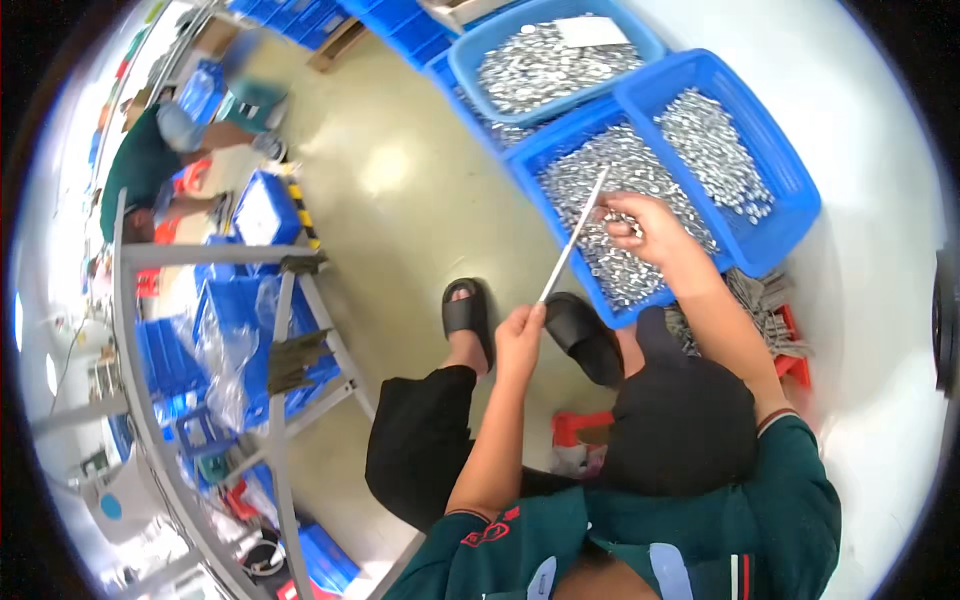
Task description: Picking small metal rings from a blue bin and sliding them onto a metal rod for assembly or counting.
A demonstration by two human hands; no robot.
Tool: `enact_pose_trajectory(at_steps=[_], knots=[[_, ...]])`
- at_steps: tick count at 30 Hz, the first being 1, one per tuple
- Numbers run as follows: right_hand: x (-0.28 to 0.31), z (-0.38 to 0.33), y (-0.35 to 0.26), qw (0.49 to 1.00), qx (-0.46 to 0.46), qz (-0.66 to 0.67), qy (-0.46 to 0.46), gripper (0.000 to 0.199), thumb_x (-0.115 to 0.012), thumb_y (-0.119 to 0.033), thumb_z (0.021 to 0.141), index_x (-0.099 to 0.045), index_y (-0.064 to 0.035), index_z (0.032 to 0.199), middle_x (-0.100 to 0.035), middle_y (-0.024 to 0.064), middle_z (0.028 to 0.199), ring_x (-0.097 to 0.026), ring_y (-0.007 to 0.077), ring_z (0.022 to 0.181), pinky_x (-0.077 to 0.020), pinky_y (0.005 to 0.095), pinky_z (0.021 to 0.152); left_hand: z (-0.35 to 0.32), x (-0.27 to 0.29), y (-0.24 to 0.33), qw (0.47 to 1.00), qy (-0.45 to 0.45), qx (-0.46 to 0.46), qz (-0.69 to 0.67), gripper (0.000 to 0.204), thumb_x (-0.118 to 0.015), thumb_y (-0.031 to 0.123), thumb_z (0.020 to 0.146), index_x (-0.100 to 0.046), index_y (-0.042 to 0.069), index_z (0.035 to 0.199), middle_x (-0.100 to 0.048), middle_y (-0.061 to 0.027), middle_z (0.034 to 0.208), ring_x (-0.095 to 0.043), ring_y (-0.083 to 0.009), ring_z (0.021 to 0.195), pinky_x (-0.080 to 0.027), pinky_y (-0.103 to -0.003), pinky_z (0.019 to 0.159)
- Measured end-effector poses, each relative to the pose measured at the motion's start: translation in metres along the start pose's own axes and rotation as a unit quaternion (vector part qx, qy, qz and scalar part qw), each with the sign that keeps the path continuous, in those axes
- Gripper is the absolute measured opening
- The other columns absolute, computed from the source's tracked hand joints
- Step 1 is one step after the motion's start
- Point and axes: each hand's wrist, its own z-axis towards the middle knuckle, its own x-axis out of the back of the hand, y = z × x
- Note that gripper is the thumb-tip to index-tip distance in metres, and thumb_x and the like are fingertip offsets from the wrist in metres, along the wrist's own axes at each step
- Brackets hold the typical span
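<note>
My left hand (pixel 519 342) is closed around the lower end of a thin, straight, silvery rod (pixel 572 242). The rod slants up and to the right, over a blue plastic basket (pixel 618 317) full of small shiny metal parts (pixel 628 275). Close to the rod's upper end, my right hand (pixel 648 232) hangs over the same parts with its fingers curled in and the fingertips drawn together. Something small and shiny shows near those fingertips, too small to name. Whether the right fingers touch the rod I cannot tell.
A second blue basket (pixel 790 205) with metal parts adjoins on the right. Behind, a lighter blue tub (pixel 462 62) holds more parts and a white card (pixel 592 31). Grey bundled strands (pixel 765 315) lie beside the basket. At left stand a grey metal frame (pixel 210 255) and a bending person (pixel 150 150).
</note>
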Motion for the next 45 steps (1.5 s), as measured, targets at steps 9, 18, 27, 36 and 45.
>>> enact_pose_trajectory(at_steps=[9,18,27,36,45], knots=[[0.026,0.005,-0.005,0.989,0.054,0.098,-0.101,0.017,-0.048,-0.021,0.090,-0.048,-0.0046,0.086,-0.048,0.0014,0.067,-0.036,0.0030,0.042,-0.0250,0.0158,0.033,-0.006,0.002,0.009,1.000,-0.027,0.002,0.008,0.030,-0.052,0.026,0.088,-0.049,0.007,0.065,-0.035,0.0085,0.056,-0.029,-0.0017,0.051,-0.022,-0.019,0.045],[0.022,-0.002,-0.009,0.987,0.027,0.138,-0.074,0.022,-0.051,-0.026,0.088,-0.053,-0.0049,0.092,-0.043,-0.0017,0.062,-0.034,0.0028,0.042,-0.0243,0.0150,0.034,-0.008,0.000,0.006,0.999,-0.026,-0.013,0.025,0.032,-0.054,0.024,0.086,-0.049,0.000,0.066,-0.037,0.0053,0.056,-0.032,-0.0040,0.055,-0.028,-0.022,0.047],[0.018,-0.002,-0.013,0.986,0.001,0.148,-0.072,0.023,-0.054,-0.026,0.086,-0.054,-0.0038,0.092,-0.041,-0.0036,0.060,-0.032,0.0019,0.041,-0.0234,0.0151,0.034,-0.005,-0.001,0.003,0.999,-0.031,-0.029,0.007,0.030,-0.053,0.023,0.087,-0.048,0.004,0.065,-0.036,0.0071,0.057,-0.030,-0.0026,0.054,-0.025,-0.020,0.047],[0.007,-0.009,-0.018,0.994,0.090,-0.059,0.008,0.021,-0.055,-0.022,0.085,-0.058,-0.0017,0.087,-0.041,-0.0045,0.056,-0.030,0.0016,0.039,-0.0196,0.0154,0.032,-0.009,-0.003,0.006,0.998,-0.053,0.016,-0.032,0.030,-0.052,0.022,0.088,-0.045,0.009,0.062,-0.034,0.0085,0.057,-0.028,-0.0012,0.052,-0.020,-0.019,0.045],[-0.019,-0.009,0.016,0.974,0.055,-0.218,-0.019,0.021,-0.057,-0.024,0.083,-0.062,-0.0032,0.081,-0.041,-0.0043,0.053,-0.029,0.0022,0.038,-0.0181,0.0185,0.035,-0.003,-0.008,0.010,0.995,-0.033,0.022,-0.096,0.032,-0.053,0.023,0.088,-0.045,0.007,0.061,-0.035,0.0071,0.053,-0.028,-0.0023,0.050,-0.021,-0.020,0.044]])
